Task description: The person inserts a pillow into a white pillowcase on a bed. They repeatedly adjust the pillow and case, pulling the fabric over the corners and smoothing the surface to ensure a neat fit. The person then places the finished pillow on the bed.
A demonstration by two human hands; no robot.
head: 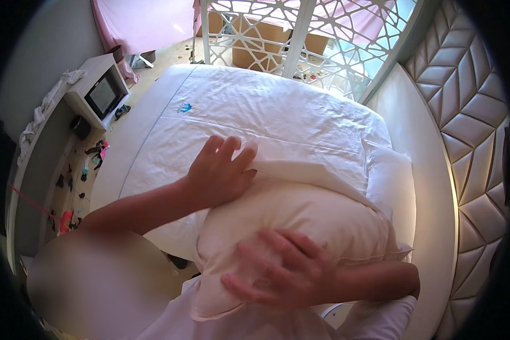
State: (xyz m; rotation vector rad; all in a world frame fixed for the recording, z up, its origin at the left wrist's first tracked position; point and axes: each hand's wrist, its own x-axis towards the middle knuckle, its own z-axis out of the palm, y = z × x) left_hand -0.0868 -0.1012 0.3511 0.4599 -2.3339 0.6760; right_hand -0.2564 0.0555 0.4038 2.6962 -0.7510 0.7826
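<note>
A plump white pillow lies at the near side of the bed, against my body, partly inside a white pillowcase. My left hand is at its far left edge, with the pillowcase's loose edge pinched between thumb and forefinger. That fabric stands up along the pillow's far side. Over the near part of the pillow is my right hand, blurred, fingers spread and back of the hand showing. Whether its palm presses on the cloth cannot be seen.
The bed has a white cover; a second white pillow rests near the padded headboard. Left are a white cabinet, a black bin and small floor litter. A lattice screen stands beyond. A blurred patch hides the lower left.
</note>
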